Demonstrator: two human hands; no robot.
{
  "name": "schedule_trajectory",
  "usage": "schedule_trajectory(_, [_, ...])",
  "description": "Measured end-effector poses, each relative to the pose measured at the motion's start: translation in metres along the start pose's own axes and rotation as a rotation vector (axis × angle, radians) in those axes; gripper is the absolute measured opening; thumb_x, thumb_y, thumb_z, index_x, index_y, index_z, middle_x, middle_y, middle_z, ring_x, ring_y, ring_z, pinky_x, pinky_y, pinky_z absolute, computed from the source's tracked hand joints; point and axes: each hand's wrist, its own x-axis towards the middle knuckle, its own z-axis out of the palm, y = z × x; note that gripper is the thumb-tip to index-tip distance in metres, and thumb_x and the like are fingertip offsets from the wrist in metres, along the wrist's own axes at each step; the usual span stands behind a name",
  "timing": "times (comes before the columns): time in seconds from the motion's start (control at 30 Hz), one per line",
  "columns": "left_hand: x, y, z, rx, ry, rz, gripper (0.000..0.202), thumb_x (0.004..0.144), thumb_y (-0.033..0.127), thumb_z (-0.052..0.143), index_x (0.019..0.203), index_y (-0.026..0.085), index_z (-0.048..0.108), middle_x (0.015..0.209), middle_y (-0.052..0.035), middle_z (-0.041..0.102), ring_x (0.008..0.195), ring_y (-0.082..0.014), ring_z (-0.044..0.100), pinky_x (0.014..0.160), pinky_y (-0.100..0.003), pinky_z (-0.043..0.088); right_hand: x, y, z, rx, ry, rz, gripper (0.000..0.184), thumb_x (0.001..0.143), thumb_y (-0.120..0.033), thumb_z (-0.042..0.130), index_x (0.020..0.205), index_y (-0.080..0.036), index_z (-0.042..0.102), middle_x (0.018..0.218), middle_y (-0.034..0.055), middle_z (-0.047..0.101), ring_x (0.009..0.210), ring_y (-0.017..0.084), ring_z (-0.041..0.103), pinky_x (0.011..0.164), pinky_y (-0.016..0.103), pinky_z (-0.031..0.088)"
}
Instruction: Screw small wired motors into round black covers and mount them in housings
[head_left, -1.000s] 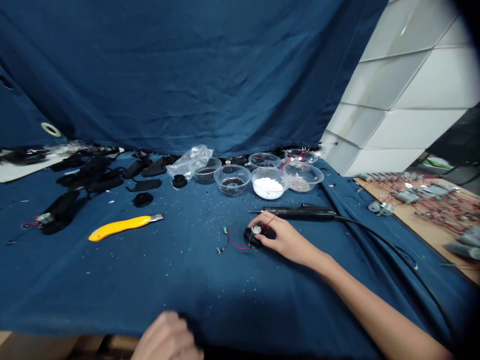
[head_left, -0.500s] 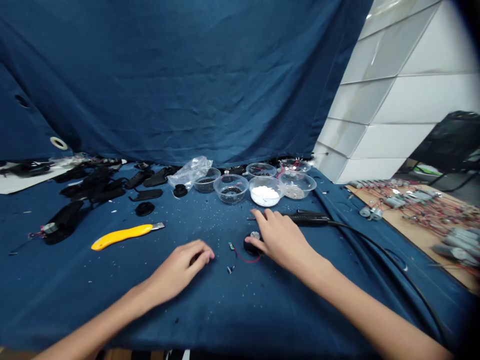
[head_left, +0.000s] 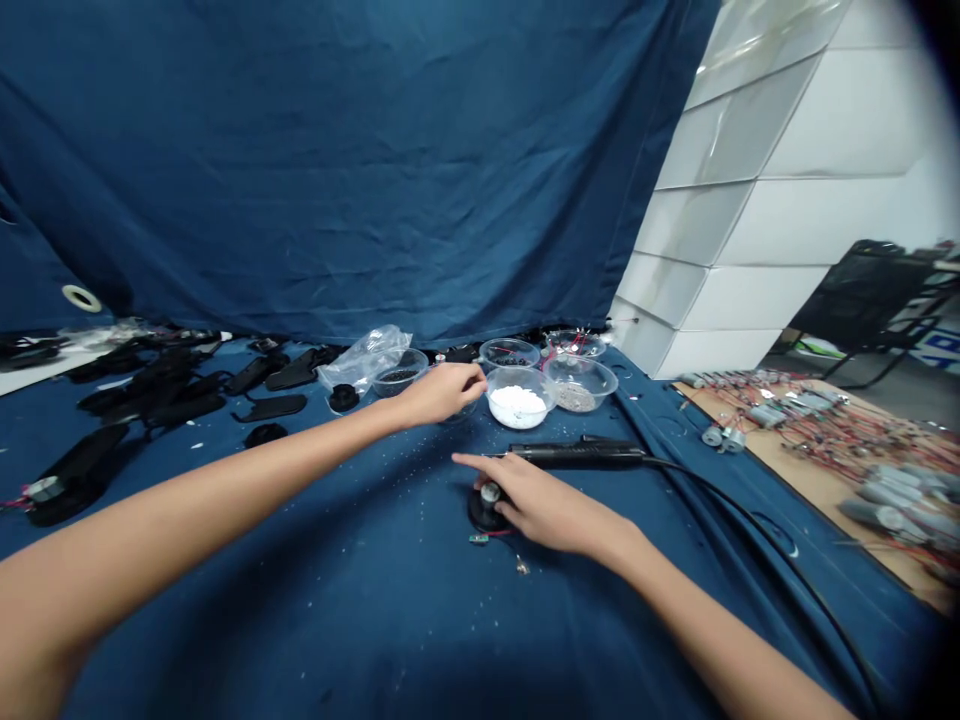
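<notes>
My right hand (head_left: 559, 500) grips a black round housing (head_left: 480, 512) on the table, thumb and fingers about its side and index finger stretched out. A small silver motor (head_left: 490, 492) stands up in the housing. A thin red wire runs to a small green circuit board (head_left: 478, 540), and a tiny metal connector (head_left: 522, 566) lies nearby. My left hand (head_left: 444, 392) is over a clear bowl of dark bits, mostly hiding it, its fingers curled together; anything in them is hidden. Right beside it stands the clear bowl of white pieces (head_left: 519, 402).
A black corded electric screwdriver (head_left: 581, 455) lies behind my right hand. More clear bowls (head_left: 581, 385) and a plastic bag (head_left: 364, 358) line the back. Black casings (head_left: 161, 385) crowd the left. Several wired motors (head_left: 896, 500) cover a board at the right.
My left hand has moved forward and right from the table to the bowls. My right hand has shifted the black housing slightly; the circuit board now lies close in front of it.
</notes>
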Motion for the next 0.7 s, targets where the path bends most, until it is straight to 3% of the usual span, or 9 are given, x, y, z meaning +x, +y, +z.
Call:
schedule_trajectory(0.07, [0.028, 0.002, 0.01, 0.011, -0.077, 0.054, 0.025, 0.092, 0.029, 0.045, 0.098, 0.013, 0.064, 0.095, -0.0075, 0.068, 0.08, -0.0156, 0.059, 0.07, -0.024, 0.039, -0.002, 0.004, 0.0, 0.122, 0.057, 0.044, 0.077, 0.086, -0.013, 0.05, 0.151, -0.029, 0.013, 0.12, 0.0084, 0.057, 0.107, 0.02, 0.055, 0.096, 0.038, 0.044])
schedule_trajectory(0.17, [0.064, 0.001, 0.03, 0.039, -0.211, 0.109, 0.024, 0.089, 0.027, 0.051, 0.099, 0.011, 0.066, 0.095, -0.01, 0.068, 0.08, -0.0168, 0.06, 0.069, -0.024, 0.039, -0.006, 0.012, -0.002, 0.206, 0.119, 0.079, 0.079, 0.087, -0.02, 0.053, 0.152, -0.028, 0.007, 0.117, 0.0078, 0.058, 0.104, 0.018, 0.057, 0.095, 0.038, 0.046])
schedule_trajectory(0.33, [0.097, -0.007, 0.058, 0.071, -0.362, 0.109, 0.025, 0.086, 0.026, 0.057, 0.101, 0.009, 0.067, 0.096, -0.0135, 0.069, 0.08, -0.0195, 0.06, 0.069, -0.026, 0.039, -0.009, 0.025, -0.002, 0.286, 0.133, 0.145, 0.086, 0.088, -0.028, 0.057, 0.152, -0.025, -0.001, 0.102, 0.0056, 0.063, 0.083, 0.016, 0.06, 0.083, 0.036, 0.05])
schedule_trajectory(0.4, [0.101, -0.009, 0.065, 0.077, -0.382, 0.098, 0.026, 0.085, 0.026, 0.058, 0.101, 0.008, 0.068, 0.095, -0.0141, 0.069, 0.078, -0.0198, 0.06, 0.069, -0.026, 0.04, -0.008, 0.027, -0.001, 0.294, 0.142, 0.17, 0.088, 0.084, -0.036, 0.064, 0.151, -0.022, 0.009, 0.1, 0.0056, 0.064, 0.084, 0.017, 0.06, 0.082, 0.035, 0.05])
schedule_trajectory(0.43, [0.101, -0.009, 0.067, 0.078, -0.38, 0.096, 0.026, 0.085, 0.027, 0.058, 0.1, 0.008, 0.068, 0.095, -0.0144, 0.069, 0.078, -0.0197, 0.06, 0.07, -0.027, 0.04, -0.007, 0.028, 0.0, 0.273, 0.144, 0.168, 0.08, 0.082, -0.038, 0.066, 0.148, -0.022, 0.022, 0.1, 0.0056, 0.063, 0.086, 0.017, 0.06, 0.082, 0.035, 0.049])
schedule_trajectory(0.5, [0.099, -0.01, 0.07, 0.077, -0.353, 0.1, 0.027, 0.087, 0.028, 0.055, 0.1, 0.008, 0.068, 0.095, -0.0144, 0.069, 0.078, -0.0191, 0.059, 0.07, -0.026, 0.04, -0.004, 0.027, 0.003, 0.194, 0.14, 0.134, 0.051, 0.082, -0.041, 0.066, 0.127, -0.02, 0.052, 0.099, 0.0057, 0.063, 0.091, 0.018, 0.058, 0.084, 0.034, 0.047])
schedule_trajectory(0.53, [0.097, -0.01, 0.07, 0.074, -0.328, 0.107, 0.028, 0.089, 0.029, 0.053, 0.1, 0.008, 0.067, 0.096, -0.0142, 0.068, 0.079, -0.0188, 0.059, 0.071, -0.026, 0.04, -0.003, 0.026, 0.005, 0.159, 0.139, 0.112, 0.037, 0.083, -0.041, 0.064, 0.113, -0.019, 0.06, 0.098, 0.0057, 0.062, 0.092, 0.018, 0.057, 0.083, 0.033, 0.046])
schedule_trajectory(0.6, [0.093, -0.009, 0.07, 0.067, -0.262, 0.122, 0.031, 0.092, 0.032, 0.049, 0.101, 0.009, 0.066, 0.098, -0.0133, 0.068, 0.081, -0.0183, 0.059, 0.071, -0.026, 0.04, 0.0, 0.024, 0.008, 0.138, 0.142, 0.086, 0.023, 0.087, -0.038, 0.061, 0.098, -0.018, 0.063, 0.095, 0.0053, 0.061, 0.09, 0.017, 0.056, 0.081, 0.031, 0.045])
schedule_trajectory(0.7, [0.084, -0.009, 0.064, 0.064, -0.148, 0.138, 0.032, 0.095, 0.034, 0.043, 0.102, 0.011, 0.064, 0.1, -0.0112, 0.066, 0.085, -0.0179, 0.058, 0.074, -0.026, 0.04, 0.0, 0.018, 0.006, 0.17, 0.143, 0.069, 0.018, 0.086, -0.029, 0.06, 0.1, -0.017, 0.063, 0.094, 0.0042, 0.06, 0.085, 0.015, 0.055, 0.077, 0.028, 0.045])
